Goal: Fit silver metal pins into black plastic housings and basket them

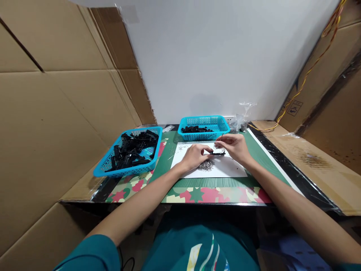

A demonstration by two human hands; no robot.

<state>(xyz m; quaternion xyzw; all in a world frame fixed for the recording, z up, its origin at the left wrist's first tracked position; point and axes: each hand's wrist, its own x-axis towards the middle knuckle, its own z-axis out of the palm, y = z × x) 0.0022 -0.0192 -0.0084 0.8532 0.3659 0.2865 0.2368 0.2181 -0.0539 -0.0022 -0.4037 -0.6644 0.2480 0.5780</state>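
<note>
My left hand point(195, 156) is closed on one end of a slim black plastic part point(218, 153), held low over a white sheet point(234, 171). Just above the part's other end is my right hand point(233, 145), its thumb and fingers pinched round a thin, dark, stick-like tool point(221, 137) whose exact kind I cannot make out. Below my left hand lies a pile of small shiny metal pieces point(206, 165). Another heap of tiny metal pieces point(218, 146) sits by my right fingertips, partly hidden by them. More small pieces point(183, 146) are scattered at the sheet's far left.
A blue basket point(97, 171) full of black plastic parts point(132, 148) stands at the left. A second blue basket point(203, 136) with small black pieces point(194, 129) is at the back, beside clear plastic bags point(239, 122). Cardboard walls point(56, 113) flank the table; a yellow cable point(304, 81) hangs right.
</note>
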